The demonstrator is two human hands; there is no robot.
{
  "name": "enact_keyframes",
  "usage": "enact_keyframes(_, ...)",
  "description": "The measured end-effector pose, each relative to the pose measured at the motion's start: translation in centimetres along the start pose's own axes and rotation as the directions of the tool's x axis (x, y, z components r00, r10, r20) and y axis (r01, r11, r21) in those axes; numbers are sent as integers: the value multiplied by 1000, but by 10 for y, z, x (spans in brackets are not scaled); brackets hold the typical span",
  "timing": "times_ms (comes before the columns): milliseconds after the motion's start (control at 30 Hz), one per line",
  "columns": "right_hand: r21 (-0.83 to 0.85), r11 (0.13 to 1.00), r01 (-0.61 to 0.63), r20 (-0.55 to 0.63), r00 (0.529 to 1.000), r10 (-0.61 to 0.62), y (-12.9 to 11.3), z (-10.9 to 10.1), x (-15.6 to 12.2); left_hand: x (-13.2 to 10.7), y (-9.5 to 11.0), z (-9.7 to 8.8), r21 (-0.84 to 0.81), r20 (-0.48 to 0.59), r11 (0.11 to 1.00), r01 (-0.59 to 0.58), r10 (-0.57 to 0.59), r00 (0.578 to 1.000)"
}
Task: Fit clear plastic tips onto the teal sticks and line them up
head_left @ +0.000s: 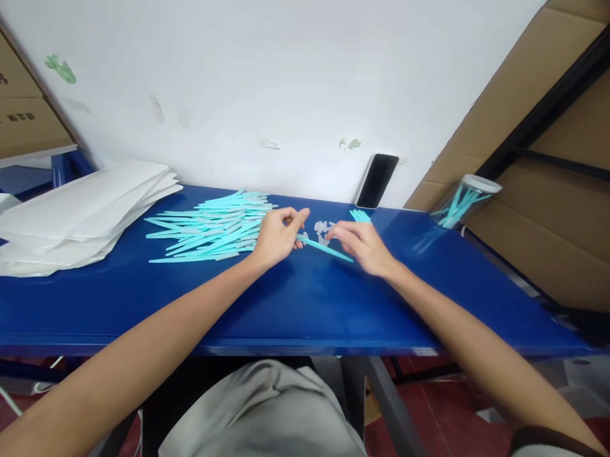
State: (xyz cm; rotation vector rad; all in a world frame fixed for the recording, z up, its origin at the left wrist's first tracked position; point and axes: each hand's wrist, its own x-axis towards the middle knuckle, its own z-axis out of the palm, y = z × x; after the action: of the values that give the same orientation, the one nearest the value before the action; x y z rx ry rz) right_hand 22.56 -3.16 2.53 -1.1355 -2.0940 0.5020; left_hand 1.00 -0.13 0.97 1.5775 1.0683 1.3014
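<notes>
Where the two hands meet over the middle of the blue worktop [312,315], a slim teal stick [327,248] lies between them, slanting down to the right. Left hand [281,233]: narrow, thumb and fingers closed on the stick's near-left end. Gripping at one end leaves most of the length bare, probably so the other hand has room around it.

Right hand [360,246]: fingers curled and drawn together, tips down at a scatter of small translucent pieces [322,227]. Whether it has pinched one, cannot tell; the fingers hide it. The stick's pointed end reaches just beside this hand. Pieces sit between the hands, a spot that seems chosen for short reaches.

Just left of the left hand, a loose pile of teal sticks [199,230], mostly lying sideways; pale ends show on some. Roughly shared direction likely makes single ones easier to lift or lay down. Beyond the right hand, a smaller bunch of sticks [360,216], partly hidden, apart from the pile.

Edges: white stacked sheets or bags [86,204] far left; phone [379,181] leaning on the wall, upright perhaps for viewing; clear lidded jar [460,204] at right, its walls holding more sticks on end.
</notes>
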Motion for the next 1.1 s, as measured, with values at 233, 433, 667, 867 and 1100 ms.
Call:
enact_keyframes(233, -338, 899, 278, -21, 953, -303, -7, 21, -5, -3, -6, 3, 86, 109, 991, -102, 93, 990)
enact_keyframes(433, -371, 876, 309, 2, 943, -332, 2, 20, -5, -3, -8, 1, 196, 157, 959, -203, 174, 972)
enact_keyframes(667, -532, 832, 154, -35, 978, -203, 7, 17, -5, -3, -11, -5, 608, 310, 705, -365, 213, 927)
enact_keyframes(867, -592, 804, 51, -68, 991, -113, 10, 16, -2, -5, -7, -1, 650, 364, 662, -373, 159, 918)
enact_keyframes(1100, -614, 787, 62, -50, 992, -118, 9, 10, 1, -5, -7, 2, 648, 353, 670, -362, 157, 922)
